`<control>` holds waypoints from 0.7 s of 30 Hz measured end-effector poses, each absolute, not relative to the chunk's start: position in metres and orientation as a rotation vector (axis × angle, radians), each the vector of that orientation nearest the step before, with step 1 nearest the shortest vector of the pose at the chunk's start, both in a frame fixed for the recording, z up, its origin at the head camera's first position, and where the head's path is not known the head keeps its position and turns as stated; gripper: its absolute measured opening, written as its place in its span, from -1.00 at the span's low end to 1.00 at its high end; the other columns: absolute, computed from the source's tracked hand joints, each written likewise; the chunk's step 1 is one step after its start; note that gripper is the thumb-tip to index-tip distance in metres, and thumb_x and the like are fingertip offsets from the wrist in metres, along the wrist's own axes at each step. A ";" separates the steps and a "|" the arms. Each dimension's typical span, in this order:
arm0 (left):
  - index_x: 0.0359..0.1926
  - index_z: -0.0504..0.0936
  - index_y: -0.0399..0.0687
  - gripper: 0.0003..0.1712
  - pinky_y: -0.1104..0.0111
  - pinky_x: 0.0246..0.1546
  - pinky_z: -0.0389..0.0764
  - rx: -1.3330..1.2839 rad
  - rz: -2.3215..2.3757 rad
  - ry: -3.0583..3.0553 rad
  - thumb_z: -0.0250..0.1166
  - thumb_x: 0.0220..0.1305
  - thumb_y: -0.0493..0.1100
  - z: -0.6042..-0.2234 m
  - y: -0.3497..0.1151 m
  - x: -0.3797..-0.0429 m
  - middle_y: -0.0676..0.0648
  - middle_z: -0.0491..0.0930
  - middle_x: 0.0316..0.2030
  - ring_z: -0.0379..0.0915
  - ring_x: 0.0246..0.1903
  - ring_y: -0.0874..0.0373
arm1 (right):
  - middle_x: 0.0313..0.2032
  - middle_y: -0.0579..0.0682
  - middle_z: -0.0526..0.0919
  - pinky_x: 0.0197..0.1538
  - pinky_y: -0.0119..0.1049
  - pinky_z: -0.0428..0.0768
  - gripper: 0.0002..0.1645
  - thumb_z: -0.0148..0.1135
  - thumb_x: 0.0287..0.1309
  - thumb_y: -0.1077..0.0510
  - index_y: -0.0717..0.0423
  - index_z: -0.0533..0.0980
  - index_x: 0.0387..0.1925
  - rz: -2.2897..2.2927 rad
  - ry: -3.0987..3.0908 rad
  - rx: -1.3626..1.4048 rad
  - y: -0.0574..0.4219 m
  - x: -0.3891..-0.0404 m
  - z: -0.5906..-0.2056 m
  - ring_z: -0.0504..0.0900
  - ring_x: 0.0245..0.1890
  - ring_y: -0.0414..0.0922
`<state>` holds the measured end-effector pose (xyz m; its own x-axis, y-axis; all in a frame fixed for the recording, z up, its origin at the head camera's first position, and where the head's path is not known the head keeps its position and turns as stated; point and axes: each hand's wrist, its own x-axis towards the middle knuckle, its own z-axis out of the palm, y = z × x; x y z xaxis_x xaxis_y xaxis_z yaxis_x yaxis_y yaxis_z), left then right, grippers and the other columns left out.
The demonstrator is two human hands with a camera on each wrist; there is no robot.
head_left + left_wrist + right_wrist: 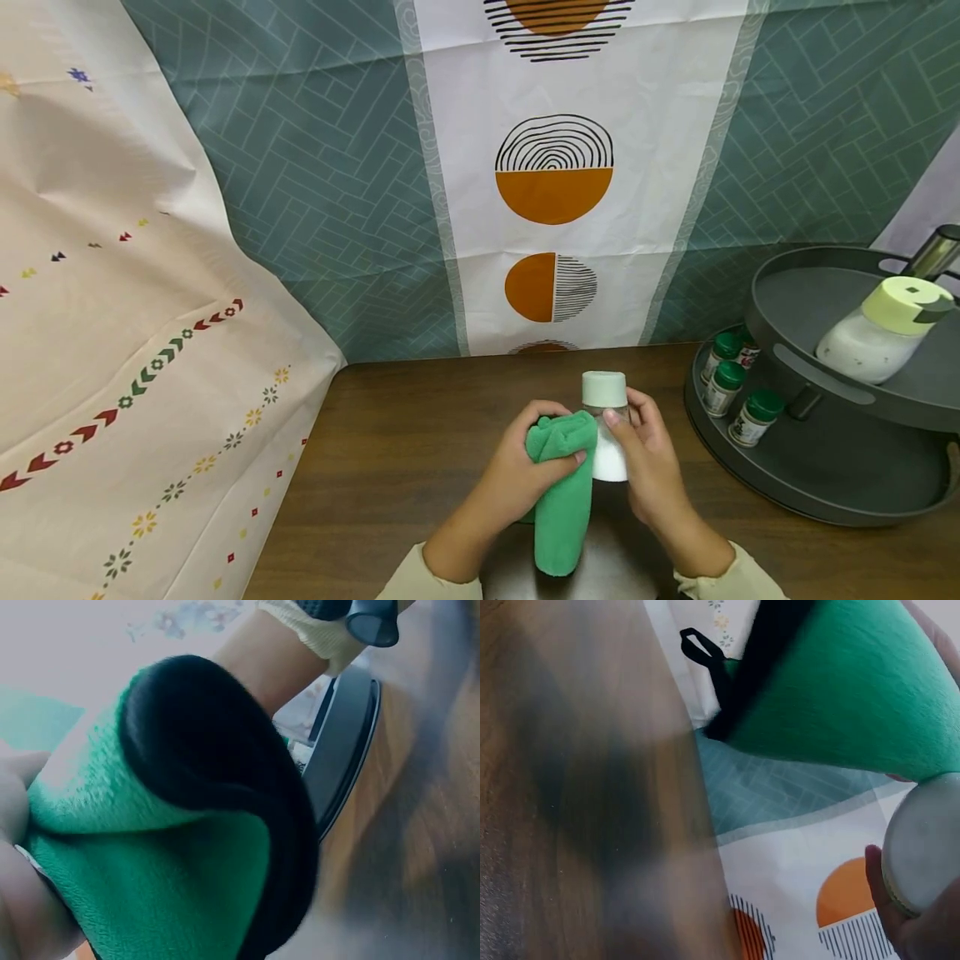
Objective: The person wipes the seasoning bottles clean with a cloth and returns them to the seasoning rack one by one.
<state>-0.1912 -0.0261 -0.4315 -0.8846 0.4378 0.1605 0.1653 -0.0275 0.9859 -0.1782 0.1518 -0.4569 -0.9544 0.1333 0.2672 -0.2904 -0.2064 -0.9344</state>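
Observation:
My left hand (517,475) grips a folded green towel (564,517), its lower part hanging down over the table. In the left wrist view the towel (157,877) shows a dark trimmed edge; in the right wrist view a dark hanging loop is visible on it. Just to the right, my right hand (656,471) holds an upright clear bottle (610,460) with white contents and a pale green cap (603,390). The towel touches or overlaps the bottle's left side in the head view. A round pale end of the bottle (926,844) faces the right wrist camera.
At the right stands a two-tier dark grey round rack (825,492). Several green-capped spice jars (750,418) sit on its lower tier. The upper tier carries a white bottle with a yellow-green lid (907,304) and a metallic cylinder (933,252). Patterned cloth (360,208) hangs behind the wooden table (375,467).

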 end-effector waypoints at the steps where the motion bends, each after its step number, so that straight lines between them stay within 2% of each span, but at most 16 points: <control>1: 0.12 0.51 0.07 -0.53 0.32 -0.05 0.66 0.670 1.996 2.036 0.43 0.21 -0.23 -0.432 -0.025 -0.190 -0.07 0.58 0.14 0.56 -0.01 0.19 | -0.08 -0.17 0.60 -0.16 -0.38 0.67 -0.68 -0.04 0.54 0.20 0.01 0.30 0.23 2.239 -1.785 0.149 0.153 -0.179 -0.456 0.64 -0.14 -0.27; 3: 0.10 0.52 0.06 -0.54 0.34 -0.06 0.65 0.693 1.972 2.043 0.43 0.19 -0.25 -0.433 -0.024 -0.190 -0.08 0.59 0.12 0.56 -0.04 0.21 | -0.10 -0.14 0.58 -0.18 -0.36 0.67 -0.69 -0.11 0.59 0.09 0.01 0.29 0.24 2.247 -1.819 0.127 0.155 -0.179 -0.455 0.63 -0.17 -0.25; 5: 0.08 0.53 0.06 -0.55 0.34 -0.09 0.66 0.683 1.976 2.060 0.44 0.19 -0.24 -0.433 -0.024 -0.190 -0.09 0.59 0.08 0.57 -0.07 0.22 | -0.06 -0.15 0.57 -0.12 -0.37 0.66 -0.61 -0.25 0.62 0.00 0.06 0.26 0.29 2.268 -1.868 0.163 0.158 -0.179 -0.454 0.62 -0.12 -0.26; 7: 0.07 0.54 0.06 -0.56 0.33 -0.10 0.66 0.649 2.004 2.087 0.44 0.18 -0.23 -0.432 -0.025 -0.191 -0.09 0.61 0.06 0.57 -0.07 0.22 | 0.00 -0.17 0.57 -0.04 -0.38 0.63 -0.52 -0.38 0.64 -0.05 0.10 0.21 0.34 2.300 -1.931 0.225 0.160 -0.178 -0.454 0.60 -0.05 -0.26; 9: 0.07 0.54 0.08 -0.56 0.30 -0.11 0.67 0.606 2.036 2.113 0.44 0.18 -0.21 -0.431 -0.027 -0.193 -0.09 0.61 0.04 0.57 -0.08 0.19 | 0.06 -0.19 0.55 0.03 -0.37 0.60 -0.47 -0.42 0.64 -0.05 0.14 0.16 0.40 2.315 -1.998 0.272 0.161 -0.177 -0.453 0.57 0.02 -0.26; 16: 0.08 0.54 0.09 -0.55 0.21 -0.11 0.66 0.419 2.160 2.209 0.45 0.19 -0.16 -0.429 -0.038 -0.204 -0.10 0.59 0.01 0.56 -0.09 0.10 | -0.01 -0.10 0.60 -0.11 -0.21 0.68 -0.50 -0.13 0.57 0.12 0.12 0.20 0.43 2.371 -2.065 0.354 0.159 -0.176 -0.453 0.66 -0.08 -0.17; 21: 0.09 0.53 0.17 -0.55 0.14 -0.08 0.65 0.371 2.239 2.187 0.45 0.20 -0.17 -0.427 -0.043 -0.206 -0.06 0.57 0.04 0.55 -0.05 0.05 | 0.01 -0.17 0.63 -0.18 -0.21 0.72 -0.48 -0.08 0.52 0.25 0.00 0.23 0.43 2.419 -1.987 0.496 0.158 -0.176 -0.457 0.69 -0.10 -0.19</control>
